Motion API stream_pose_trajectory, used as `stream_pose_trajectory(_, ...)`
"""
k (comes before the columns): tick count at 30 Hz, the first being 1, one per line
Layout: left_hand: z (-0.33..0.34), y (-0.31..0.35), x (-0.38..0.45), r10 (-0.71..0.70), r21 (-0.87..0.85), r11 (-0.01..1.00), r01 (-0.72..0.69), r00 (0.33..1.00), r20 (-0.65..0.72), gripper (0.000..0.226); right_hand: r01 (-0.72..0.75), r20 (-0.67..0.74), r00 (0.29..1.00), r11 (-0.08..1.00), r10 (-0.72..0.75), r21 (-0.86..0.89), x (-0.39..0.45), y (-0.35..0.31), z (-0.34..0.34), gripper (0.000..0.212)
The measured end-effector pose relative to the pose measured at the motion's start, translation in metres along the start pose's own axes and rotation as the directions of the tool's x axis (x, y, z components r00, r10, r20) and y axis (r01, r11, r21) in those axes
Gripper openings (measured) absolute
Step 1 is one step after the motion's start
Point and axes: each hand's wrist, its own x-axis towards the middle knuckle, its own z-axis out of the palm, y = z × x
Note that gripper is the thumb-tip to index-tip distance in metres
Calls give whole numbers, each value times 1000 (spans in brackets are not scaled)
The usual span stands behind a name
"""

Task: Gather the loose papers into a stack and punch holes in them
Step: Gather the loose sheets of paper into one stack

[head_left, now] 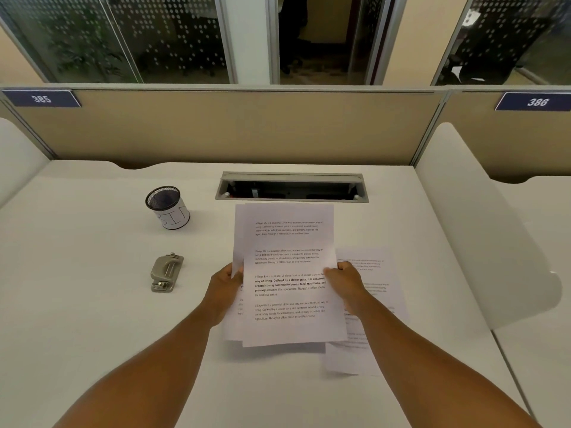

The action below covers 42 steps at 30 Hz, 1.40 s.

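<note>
I hold a few printed white papers (pixel 289 242) lifted over the middle of the white desk (pixel 92 319), their edges not lined up. My left hand (pixel 223 287) grips their left edge and my right hand (pixel 344 281) grips their right edge. More loose printed papers (pixel 378 307) lie flat on the desk under and beside my right forearm. A grey metal hole punch (pixel 166 272) rests on the desk to the left of my left hand, apart from the papers.
A black mesh cup (pixel 168 206) with a white label stands behind the punch. An open cable tray (pixel 292 188) is set into the desk just beyond the papers. Beige partition panels close the back, and a white divider (pixel 482 230) rises on the right.
</note>
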Motion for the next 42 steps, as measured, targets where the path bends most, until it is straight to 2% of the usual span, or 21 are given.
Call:
stream_pose_trajectory(3,2,4,0,7,-20,1000,-6,999,33,24,-16,5,1000,1000,15,8,-1,-1,-1,21)
stream_pose_trajectory(9,4,16,0,-32,-48,998,36,996,78,26,-8,-6,1000,999,8,33,-1,-2,2,24)
stream_pose_trajectory(15,6,18,2,-147,-148,977,153,988,54,49,16,16,1000,999,-17,47,-4,-5,7,24)
stream_pose_trajectory(17,9,18,2,-161,-154,972,176,982,103,54,15,26,1000,999,-16,32,-4,-5,8,25)
stream_pose_trajectory(23,17,17,5,-140,-116,978,170,962,234,41,8,60,998,1000,-8,1,-4,-6,9,33)
stream_pose_trajectory(27,24,13,7,-140,-92,982,165,963,231,28,13,65,998,1000,-12,-19,-3,-3,3,36)
stream_pose_trajectory(29,27,13,8,-140,-84,983,162,965,223,25,20,19,1000,999,-19,-39,-2,-1,-3,39)
stream_pose_trajectory(34,33,11,9,-154,-79,981,176,962,225,25,24,-236,969,981,-70,-192,5,9,-28,45)
stream_pose_trajectory(38,40,10,9,-164,-81,979,187,957,239,26,-174,-398,917,909,9,-380,6,21,-51,50)
stream_pose_trajectory(42,50,10,10,-163,-90,977,193,950,268,28,-371,-509,853,815,111,-445,4,36,-69,59)
